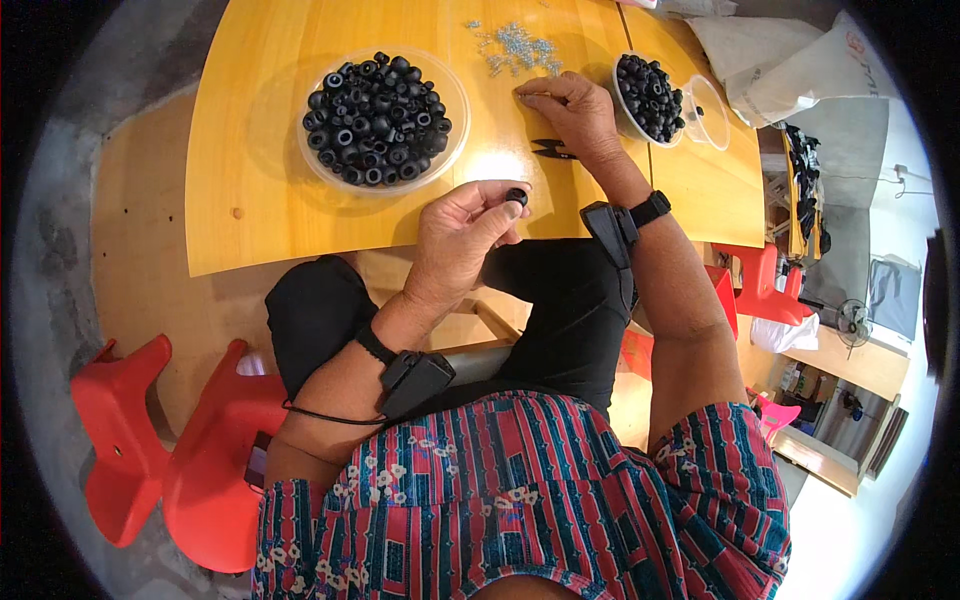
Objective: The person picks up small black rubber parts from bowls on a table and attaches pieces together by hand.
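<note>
My left hand (465,232) is at the table's near edge, thumb and fingers pinched around a small black hollow cap (517,197). Farther right, my right hand (578,118) rests low over the table with thumb and forefinger pressed together. Whatever is between those fingertips is too small to make out. Just beyond them lies a loose scatter of small shiny metal pieces (520,50). A pair of black thread snips (553,149) lies below my right hand, close to its wrist. Both wrists wear black bands with boxy devices.
A wide clear bowl (462,125) heaped with black caps stands on the yellow table (245,170) at left. Right of my right hand are a smaller tub (622,112) of black parts and a clear lid (722,125). White sacks (790,60) lie beyond; red stools (215,480) stand below.
</note>
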The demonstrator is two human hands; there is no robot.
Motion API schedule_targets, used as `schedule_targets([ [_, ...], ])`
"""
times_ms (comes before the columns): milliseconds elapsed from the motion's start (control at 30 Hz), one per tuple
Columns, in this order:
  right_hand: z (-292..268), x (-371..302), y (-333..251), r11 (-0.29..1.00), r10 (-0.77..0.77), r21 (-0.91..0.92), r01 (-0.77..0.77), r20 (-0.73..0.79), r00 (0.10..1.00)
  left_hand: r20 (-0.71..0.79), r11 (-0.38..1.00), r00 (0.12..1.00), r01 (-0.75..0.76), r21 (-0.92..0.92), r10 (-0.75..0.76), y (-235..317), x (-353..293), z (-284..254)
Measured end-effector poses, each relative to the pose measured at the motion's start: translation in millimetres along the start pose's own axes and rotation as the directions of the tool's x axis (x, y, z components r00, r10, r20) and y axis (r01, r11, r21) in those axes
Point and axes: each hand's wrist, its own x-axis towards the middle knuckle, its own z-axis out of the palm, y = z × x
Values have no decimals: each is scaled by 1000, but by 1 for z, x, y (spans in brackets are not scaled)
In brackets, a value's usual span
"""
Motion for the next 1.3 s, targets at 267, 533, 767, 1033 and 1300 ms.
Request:
schedule_targets([
  [267, -5, -4, -6, 986, -128, -122, 118, -77, 989, -52, 1000, 999, 12, -3, -12, 1, 9, 2],
  [533, -10, -26, -4, 999, -34, -16, 32, -104, 994, -52, 998, 997, -49, 43, 51, -1, 10, 0],
  [767, -23, -31, -20, 961, 221, 175, -216, -7, 975, 12, 992, 999, -35, 124, 33, -3, 7, -1],
  [1033, -13, -36, -24, 998, -51, 51, 47, 79, 996, 87, 973, 995, -76, 218, 58, -3, 7, 2],
  [1300, -10, -27, -24, 968, -206, -100, 231, 210, 956, 65, 983, 996, -66, 173, 55, -4, 9, -2],
])
